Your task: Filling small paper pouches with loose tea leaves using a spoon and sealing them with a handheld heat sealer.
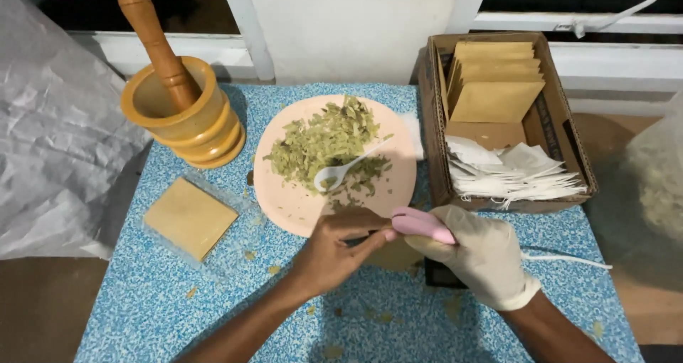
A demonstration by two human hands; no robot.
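Down near the front edge of the table [142,313], both hands meet over a smooth pink handheld device [421,224], a rounded, glossy plastic body whose long axis runs nearly level from left to right, its blunt tip pointing left toward the bare left hand [334,253] and tilted slightly upward at that end. The right hand [484,256], in a cream rubber glove, is closed around the rear of the device, and a thin white cord [565,258] trails off to the right behind it. The left hand's fingers are curled, pinching at the device's tip; a flat tan packet [395,255] lies under the hands, mostly hidden. Just beyond them sits a round, matte pink plate [299,210] heaped with dry, flaky green crushed leaves [324,141], a white plastic spoon [341,171] lying in the pile with its handle angled up to the right. Further left stands a turned wooden mortar [181,121] with its pestle [158,39] leaning inside, and a square tan sachet [188,217] rests on clear film. A cardboard box [435,149] to the right holds stacked tan envelopes [494,85] and white paper filters [512,171]. The table wears a speckled blue cloth.
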